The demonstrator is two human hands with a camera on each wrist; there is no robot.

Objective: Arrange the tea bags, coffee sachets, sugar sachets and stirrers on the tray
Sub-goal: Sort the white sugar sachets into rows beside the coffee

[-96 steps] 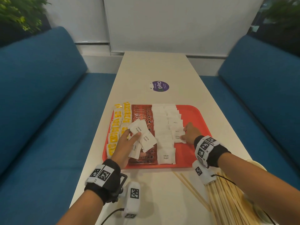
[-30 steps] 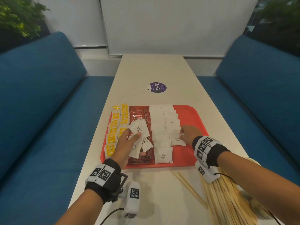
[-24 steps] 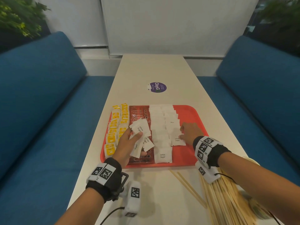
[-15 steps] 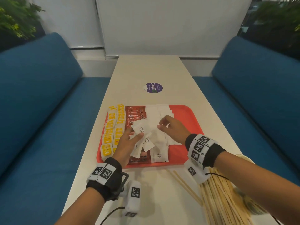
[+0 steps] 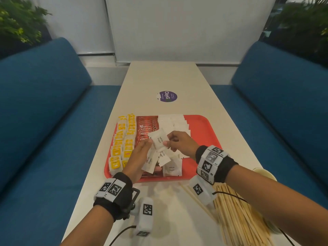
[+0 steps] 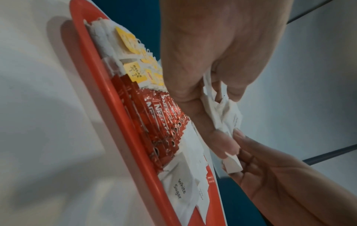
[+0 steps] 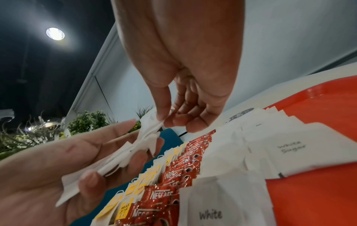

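A red tray (image 5: 204, 132) holds yellow tea bags (image 5: 122, 139) at its left, red coffee sachets (image 5: 145, 128) beside them, and rows of white sugar sachets (image 5: 174, 121) in the middle. Above the tray my left hand (image 5: 142, 153) holds a fanned bunch of sugar sachets (image 5: 150, 160) between thumb and fingers. My right hand (image 5: 168, 141) pinches the top sachet (image 5: 158, 141) of that bunch. In the right wrist view its thumb and forefinger close on the sachet's edge (image 7: 152, 122). Wooden stirrers (image 5: 239, 215) lie on the table, near and to the right of the tray.
A purple round sticker (image 5: 166, 96) is on the table beyond the tray. Blue benches (image 5: 44, 121) run along both sides. A pale round dish (image 5: 264, 174) sits by the stirrers. The tray's right part shows bare red.
My right hand left the sugar rows on the tray, moved left to the bunch in my left hand and now pinches its top sachet. The left hand stayed put.
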